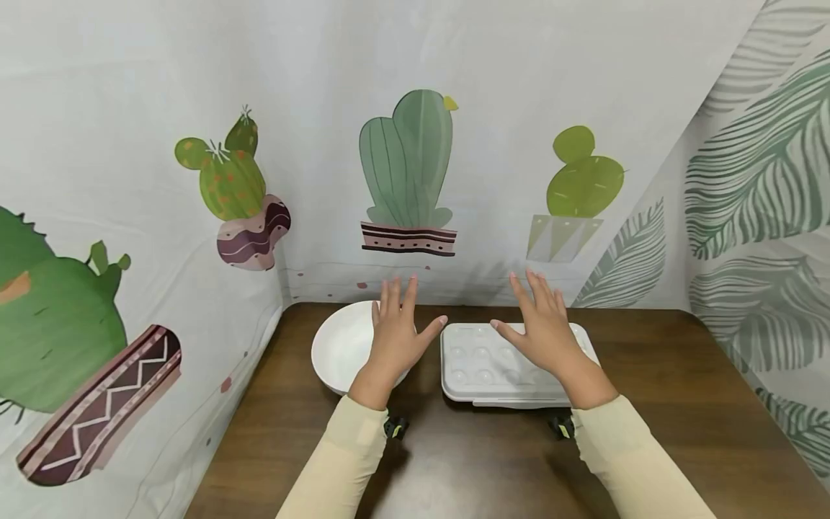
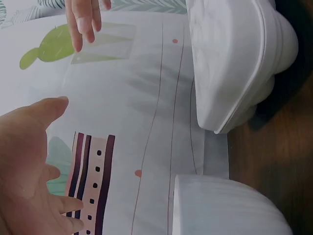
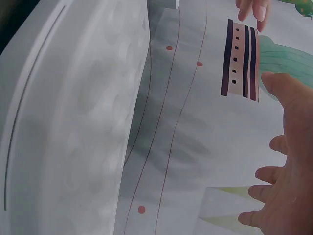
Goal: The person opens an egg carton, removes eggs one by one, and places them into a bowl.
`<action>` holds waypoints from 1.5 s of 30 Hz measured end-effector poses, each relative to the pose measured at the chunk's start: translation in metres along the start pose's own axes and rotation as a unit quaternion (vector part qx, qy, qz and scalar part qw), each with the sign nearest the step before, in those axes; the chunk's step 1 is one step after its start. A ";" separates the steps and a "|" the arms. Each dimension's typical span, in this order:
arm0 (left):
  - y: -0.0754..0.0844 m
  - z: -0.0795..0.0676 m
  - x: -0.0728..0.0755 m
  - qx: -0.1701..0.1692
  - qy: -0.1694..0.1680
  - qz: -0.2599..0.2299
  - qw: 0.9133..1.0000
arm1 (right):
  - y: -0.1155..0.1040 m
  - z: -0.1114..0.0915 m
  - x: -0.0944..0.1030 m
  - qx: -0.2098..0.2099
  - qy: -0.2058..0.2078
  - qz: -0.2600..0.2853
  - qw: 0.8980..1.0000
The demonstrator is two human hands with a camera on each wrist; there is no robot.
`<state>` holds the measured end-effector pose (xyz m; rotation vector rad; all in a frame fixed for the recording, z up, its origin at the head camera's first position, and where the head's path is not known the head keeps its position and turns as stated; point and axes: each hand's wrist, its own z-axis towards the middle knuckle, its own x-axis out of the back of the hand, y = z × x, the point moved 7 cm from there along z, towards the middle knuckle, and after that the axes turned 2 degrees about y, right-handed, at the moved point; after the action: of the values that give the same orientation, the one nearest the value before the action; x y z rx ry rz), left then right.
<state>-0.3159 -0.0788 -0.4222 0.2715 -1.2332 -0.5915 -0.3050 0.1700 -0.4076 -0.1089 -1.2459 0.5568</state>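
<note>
A white bowl [image 1: 340, 349] stands on the table at the left, partly covered by my left hand [image 1: 395, 339] in the head view. That hand hovers above the bowl's right side with its fingers spread and holds nothing. To the right lies a white lidded egg box [image 1: 483, 360], its lid patterned with rounded bumps. My right hand [image 1: 543, 331] is raised over the box's right half, fingers spread, nothing in it. In the left wrist view the bowl [image 2: 225, 208] and the egg box [image 2: 234, 63] both sit well apart from the hand.
The brown wooden table [image 1: 480, 468] has rounded far corners. Behind it hangs a white cloth [image 1: 311, 72] printed with cacti, with a leaf-patterned cloth [image 1: 765, 180] at the right. A dark wrist device [image 1: 397, 428] sits at each cuff.
</note>
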 end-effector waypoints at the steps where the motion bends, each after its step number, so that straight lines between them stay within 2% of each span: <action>1: 0.001 -0.001 0.000 0.001 -0.002 -0.010 1.000 | -0.001 0.000 0.001 0.004 0.002 0.000 1.000; 10: 0.010 -0.010 -0.005 0.002 -0.015 -0.085 0.996 | -0.007 -0.011 -0.003 0.021 -0.027 -0.011 0.999; 15: 0.016 -0.015 -0.012 0.000 -0.024 -0.111 0.993 | -0.010 -0.015 -0.002 0.030 -0.024 -0.003 0.999; 19: 0.021 -0.018 -0.018 -0.010 -0.029 -0.110 0.994 | -0.011 -0.018 0.001 0.038 -0.013 0.007 0.999; 25: 0.025 -0.024 -0.028 -0.017 -0.045 -0.108 0.993 | -0.009 -0.025 -0.004 0.043 -0.019 0.007 0.999; 34: 0.019 -0.028 -0.043 0.013 -0.068 -0.112 0.991 | -0.010 -0.035 -0.016 0.050 -0.042 0.005 0.998; 38: 0.017 -0.029 -0.048 0.027 -0.078 -0.110 0.990 | -0.011 -0.038 -0.019 0.059 -0.040 0.006 0.997; 45: 0.015 -0.031 -0.055 0.041 -0.067 -0.109 0.991 | -0.014 -0.041 -0.026 0.086 -0.037 0.013 0.996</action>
<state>-0.2942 -0.0398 -0.4688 0.4457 -1.3698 -0.7571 -0.2680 0.1549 -0.4389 0.0403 -1.2641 0.6937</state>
